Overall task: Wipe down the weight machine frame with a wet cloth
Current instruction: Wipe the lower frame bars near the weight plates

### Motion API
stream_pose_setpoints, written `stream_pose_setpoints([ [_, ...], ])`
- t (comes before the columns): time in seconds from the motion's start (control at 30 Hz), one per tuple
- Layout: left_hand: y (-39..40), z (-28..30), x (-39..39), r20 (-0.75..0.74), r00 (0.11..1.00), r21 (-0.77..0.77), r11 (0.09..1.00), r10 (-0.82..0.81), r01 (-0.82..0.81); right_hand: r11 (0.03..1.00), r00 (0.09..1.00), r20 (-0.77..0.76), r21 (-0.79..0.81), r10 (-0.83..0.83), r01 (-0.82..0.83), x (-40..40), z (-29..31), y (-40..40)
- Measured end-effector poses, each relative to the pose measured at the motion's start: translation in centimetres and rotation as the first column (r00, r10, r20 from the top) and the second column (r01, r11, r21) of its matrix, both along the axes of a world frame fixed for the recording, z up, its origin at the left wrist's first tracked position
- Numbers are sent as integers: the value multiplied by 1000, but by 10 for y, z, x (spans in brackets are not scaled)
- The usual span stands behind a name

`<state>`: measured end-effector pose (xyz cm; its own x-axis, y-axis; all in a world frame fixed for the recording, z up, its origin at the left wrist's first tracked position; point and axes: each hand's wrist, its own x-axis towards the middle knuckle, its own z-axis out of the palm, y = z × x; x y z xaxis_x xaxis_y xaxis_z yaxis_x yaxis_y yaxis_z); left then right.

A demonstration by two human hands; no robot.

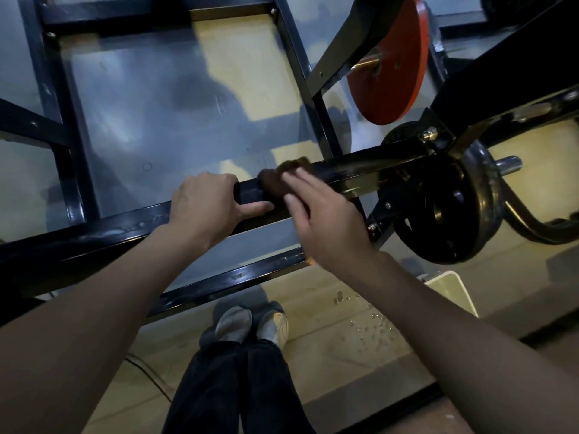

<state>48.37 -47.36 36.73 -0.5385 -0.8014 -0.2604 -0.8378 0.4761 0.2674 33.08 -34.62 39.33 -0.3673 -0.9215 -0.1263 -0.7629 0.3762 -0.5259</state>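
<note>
Running across the middle of the view, a black bar point(360, 170) of the machine frame point(62, 126) is gripped by the left hand point(205, 205), whose fingers are curled over the top of the bar while the thumb lies along its near face. Just to the right, a dark brown cloth point(275, 180) is draped over the same bar and is pressed against it by the right hand point(319, 220), whose fingers are held straight and spread over the cloth; the hand and cloth are blurred, so the finer grip cannot be told. A wet sheen is seen on the bar to the right of the cloth. Farther right, a black plate point(445, 211) is mounted on a chrome peg point(509, 164) at the end of the bar, and a red plate point(391, 57) is seen higher up, behind an angled black strut. More black tubes of the frame are laid out as a grid over the grey and tan floor point(156, 120). Below the bar, silver shoes point(253, 324) and dark trousers point(238, 386) are seen, with water drops point(366, 327) scattered on the floor just to their right, near a white container point(451, 289) whose contents are hidden by the right forearm.
</note>
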Motion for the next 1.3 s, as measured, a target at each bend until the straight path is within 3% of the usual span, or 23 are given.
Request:
stream_pose_setpoints([
  [0.07, 0, 0, 0, 6, 1000, 6, 1000, -1, 1, 988, 988, -30, -37, 151, -152, -17, 4, 6],
  [0.13, -1, 0, 1, 16, 1000, -2, 1000, -9, 9, 990, 987, -82, -11, 136, -137, -54, 7, 12],
  [0.23, 0, 0, 0, 22, 1000, -5, 1000, -9, 9, 984, 972, -186, 82, -142, 159, -122, 9, 20],
  [0.3, 1, 2, 0, 32, 999, -10, 1000, -9, 10, 922, 914, -187, 84, -359, 379, -146, 11, 20],
  [0.4, 0, 2, 0, 34, 999, -12, 1000, -6, 7, 861, 856, -155, 49, -494, 506, -118, 5, 8],
  [0.47, 0, 1, 1, 31, 999, -13, 1000, -10, 11, 905, 897, -144, 24, -417, 425, -73, -2, 2],
  [0.57, -1, 0, -1, 41, 999, -17, 1000, -16, 17, 1000, 999, -45, -19, -3, 2, -20, -1, 9],
  [0.63, -1, 0, -1, 40, 999, -2, 1000, -4, 4, 969, 966, -95, -39, 239, -243, -29, 2, 19],
  [0.67, 0, 1, -1, 36, 999, 7, 1000, 4, -5, 962, 956, -118, -30, 267, -272, -46, 3, 21],
  [0.73, -1, 1, 0, 31, 999, 15, 1000, 15, -16, 990, 974, -173, 39, 144, -139, -86, 4, 26],
  [0.8, 0, 1, 0, 34, 999, 16, 1000, 18, -19, 985, 955, -276, 105, -106, 140, -126, 7, 31],
  [0.87, 0, 1, 0, 34, 999, 17, 1000, 16, -17, 917, 888, -305, 92, -344, 388, -139, 10, 29],
  [0.93, 1, 2, 0, 26, 1000, 27, 999, 17, -18, 866, 849, -282, 105, -446, 490, -117, 8, 16],
  [1.03, 1, 5, 2, 15, 1000, 65, 998, 27, -28, 933, 929, -165, 90, -332, 349, -51, 4, 0],
  [1.1, 0, 5, 6, 20, 1000, 82, 997, 12, -14, 989, 989, -99, 79, -114, 122, -8, 5, -7],
  [1.2, -3, 4, 12, -3, 1000, 104, 995, 2, -1, 985, 982, -118, 115, 145, -131, 15, 10, -10],
  [1.3, -9, 5, 13, 5, 1000, 120, 993, -3, 3, 988, 979, -135, 48, 151, -145, -19, 12, -2],
])
